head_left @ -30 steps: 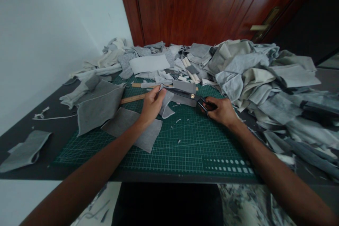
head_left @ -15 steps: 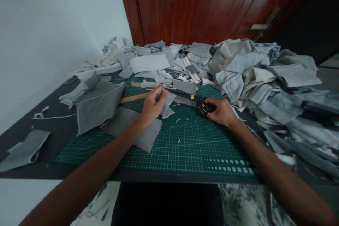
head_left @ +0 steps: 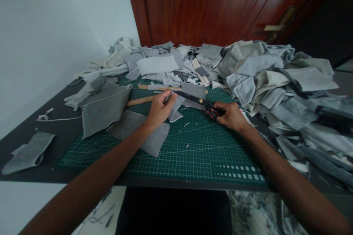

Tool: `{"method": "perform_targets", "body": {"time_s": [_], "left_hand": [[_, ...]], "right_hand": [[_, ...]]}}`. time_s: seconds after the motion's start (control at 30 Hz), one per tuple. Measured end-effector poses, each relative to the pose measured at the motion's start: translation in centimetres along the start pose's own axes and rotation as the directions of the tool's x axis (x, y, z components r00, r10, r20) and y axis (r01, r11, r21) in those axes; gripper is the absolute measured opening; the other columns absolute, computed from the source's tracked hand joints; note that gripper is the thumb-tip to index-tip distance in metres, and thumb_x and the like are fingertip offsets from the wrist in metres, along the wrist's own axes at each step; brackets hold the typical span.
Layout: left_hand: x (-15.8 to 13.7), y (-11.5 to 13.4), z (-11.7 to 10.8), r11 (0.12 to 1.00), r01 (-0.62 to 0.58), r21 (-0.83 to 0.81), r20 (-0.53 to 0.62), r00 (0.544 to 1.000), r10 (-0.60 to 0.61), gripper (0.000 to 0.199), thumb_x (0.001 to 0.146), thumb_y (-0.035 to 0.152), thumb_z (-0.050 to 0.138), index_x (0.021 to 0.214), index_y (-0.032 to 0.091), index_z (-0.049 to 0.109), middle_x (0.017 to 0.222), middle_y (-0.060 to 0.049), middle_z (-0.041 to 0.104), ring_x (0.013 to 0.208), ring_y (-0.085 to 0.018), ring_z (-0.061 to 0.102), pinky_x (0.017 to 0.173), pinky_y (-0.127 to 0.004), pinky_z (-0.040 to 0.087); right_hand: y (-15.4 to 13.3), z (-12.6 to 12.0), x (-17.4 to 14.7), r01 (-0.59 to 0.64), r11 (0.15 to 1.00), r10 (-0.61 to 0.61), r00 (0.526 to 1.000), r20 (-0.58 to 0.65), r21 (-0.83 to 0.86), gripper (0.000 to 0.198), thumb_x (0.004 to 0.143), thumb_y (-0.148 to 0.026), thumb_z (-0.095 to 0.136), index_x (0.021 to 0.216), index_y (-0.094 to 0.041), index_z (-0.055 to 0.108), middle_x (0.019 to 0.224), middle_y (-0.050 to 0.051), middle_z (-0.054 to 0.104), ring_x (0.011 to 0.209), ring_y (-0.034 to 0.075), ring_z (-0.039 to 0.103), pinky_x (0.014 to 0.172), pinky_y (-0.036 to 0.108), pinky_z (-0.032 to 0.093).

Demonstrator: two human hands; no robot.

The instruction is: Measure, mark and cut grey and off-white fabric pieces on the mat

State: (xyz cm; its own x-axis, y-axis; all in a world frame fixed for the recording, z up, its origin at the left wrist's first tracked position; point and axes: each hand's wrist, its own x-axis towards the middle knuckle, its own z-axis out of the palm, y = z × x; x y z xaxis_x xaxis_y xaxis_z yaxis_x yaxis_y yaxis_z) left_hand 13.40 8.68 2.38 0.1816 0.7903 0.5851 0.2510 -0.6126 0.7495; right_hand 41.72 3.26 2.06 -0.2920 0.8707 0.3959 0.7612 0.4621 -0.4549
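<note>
My left hand [head_left: 161, 107] pinches a small grey piece of fabric [head_left: 175, 111] between thumb and fingers, above the green cutting mat [head_left: 198, 158]. My right hand [head_left: 228, 114] is closed round the handles of black scissors [head_left: 201, 101]. Their blades look closed or nearly so, with the tips at the fabric's upper edge by my left fingertips. Another grey fabric piece [head_left: 194, 89] lies on the mat behind the blades. Below my left hand, a flat grey piece [head_left: 157, 137] lies partly under my forearm. Small pale clippings [head_left: 186, 124] are scattered in front of the scissors.
Heaps of grey and cream fabric scraps [head_left: 248, 66] line the back and right of the dark table [head_left: 62, 117]. A wooden ruler [head_left: 140, 100] lies left of my hand. Larger grey pieces [head_left: 103, 108] and a folded one [head_left: 31, 152] lie at the left.
The view has shifted slightly. Scissor tips and the upper edge of the held fabric have changed a little; the thin strip seen along the blade no longer shows. Both hands keep their grip.
</note>
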Motion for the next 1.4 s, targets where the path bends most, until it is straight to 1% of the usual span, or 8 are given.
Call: {"method": "perform_targets", "body": {"time_s": [0.27, 0.4, 0.5, 0.67, 0.87, 1.03, 1.2, 1.4], "left_hand": [[0.0, -0.6, 0.1, 1.000, -0.023, 0.002, 0.036, 0.999, 0.023, 0.035, 0.094, 0.031, 0.055, 0.062, 0.023, 0.044, 0.058, 0.004, 0.039, 0.056, -0.014, 0.040, 0.057, -0.031, 0.031], [0.0, -0.9, 0.1, 1.000, -0.021, 0.015, 0.052, 0.998, 0.020, 0.035, 0.094, 0.032, 0.055, 0.062, 0.023, 0.044, 0.058, 0.004, 0.039, 0.057, -0.014, 0.041, 0.057, -0.031, 0.032], [0.0, -0.9, 0.1, 1.000, 0.009, 0.003, 0.051, 0.999, -0.009, 0.035, 0.096, 0.035, 0.055, 0.064, 0.023, 0.048, 0.059, 0.003, 0.044, 0.058, -0.015, 0.043, 0.056, -0.031, 0.033], [0.0, -0.7, 0.2, 0.997, 0.035, -0.065, 0.050, 0.998, -0.032, 0.037, 0.097, 0.041, 0.058, 0.065, 0.023, 0.053, 0.060, 0.002, 0.046, 0.058, -0.015, 0.043, 0.056, -0.031, 0.034], [0.0, -0.7, 0.3, 0.991, 0.053, -0.122, 0.026, 0.998, -0.050, 0.042, 0.096, 0.048, 0.063, 0.063, 0.023, 0.056, 0.057, 0.002, 0.045, 0.057, -0.015, 0.042, 0.056, -0.031, 0.033], [0.0, -1.2, 0.6, 0.955, 0.152, -0.256, -0.010, 0.987, -0.160, 0.042, 0.092, 0.053, 0.068, 0.064, 0.022, 0.061, 0.057, 0.002, 0.048, 0.056, -0.014, 0.042, 0.053, -0.030, 0.031], [0.0, -1.5, 0.9, 0.888, 0.236, -0.394, -0.021, 0.964, -0.266, 0.039, 0.088, 0.055, 0.072, 0.070, 0.022, 0.068, 0.060, 0.002, 0.056, 0.057, -0.014, 0.048, 0.053, -0.028, 0.035], [0.0, -1.2, 1.0, 0.903, 0.189, -0.386, -0.017, 0.977, -0.212, 0.047, 0.086, 0.060, 0.073, 0.062, 0.021, 0.061, 0.058, 0.003, 0.046, 0.056, -0.012, 0.039, 0.052, -0.027, 0.030]], "right_hand": [[0.3, 0.2, -0.1, 0.008, 1.000, -0.008, 1.000, 0.011, 0.012, 0.037, 0.088, -0.051, 0.069, 0.070, -0.019, 0.061, 0.059, -0.002, 0.056, 0.052, 0.011, 0.048, 0.051, 0.024, 0.035], [0.6, 0.4, -0.2, -0.002, 1.000, 0.002, 1.000, 0.013, -0.024, 0.036, 0.089, -0.049, 0.067, 0.070, -0.020, 0.061, 0.060, -0.002, 0.058, 0.052, 0.011, 0.049, 0.052, 0.024, 0.034], [0.7, 0.4, -0.2, -0.005, 0.998, 0.005, 1.000, -0.012, -0.058, 0.034, 0.090, -0.047, 0.067, 0.069, -0.021, 0.060, 0.059, -0.002, 0.056, 0.052, 0.011, 0.049, 0.053, 0.025, 0.033], [0.4, 0.4, -0.1, -0.020, 0.999, 0.018, 0.999, -0.043, -0.043, 0.036, 0.090, -0.049, 0.067, 0.069, -0.021, 0.060, 0.058, -0.002, 0.058, 0.051, 0.012, 0.050, 0.052, 0.026, 0.032], [0.3, 0.7, 0.0, -0.085, 0.996, 0.089, 0.989, -0.121, 0.035, 0.034, 0.087, -0.047, 0.069, 0.069, -0.021, 0.057, 0.058, -0.003, 0.053, 0.050, 0.011, 0.047, 0.050, 0.025, 0.032], [0.4, 0.6, -0.1, -0.102, 0.995, 0.104, 0.981, -0.166, 0.017, 0.031, 0.082, -0.045, 0.071, 0.075, -0.023, 0.050, 0.060, -0.004, 0.051, 0.051, 0.012, 0.044, 0.049, 0.025, 0.033], [0.4, 0.4, 0.0, -0.125, 0.992, 0.124, 0.983, -0.136, -0.001, 0.034, 0.078, -0.049, 0.072, 0.081, -0.024, 0.049, 0.066, -0.002, 0.056, 0.053, 0.014, 0.047, 0.052, 0.027, 0.037], [0.4, 0.4, -0.1, -0.104, 0.995, 0.104, 0.993, -0.060, 0.009, 0.038, 0.078, -0.053, 0.072, 0.081, -0.024, 0.048, 0.067, -0.002, 0.056, 0.056, 0.015, 0.050, 0.054, 0.027, 0.037]]}}
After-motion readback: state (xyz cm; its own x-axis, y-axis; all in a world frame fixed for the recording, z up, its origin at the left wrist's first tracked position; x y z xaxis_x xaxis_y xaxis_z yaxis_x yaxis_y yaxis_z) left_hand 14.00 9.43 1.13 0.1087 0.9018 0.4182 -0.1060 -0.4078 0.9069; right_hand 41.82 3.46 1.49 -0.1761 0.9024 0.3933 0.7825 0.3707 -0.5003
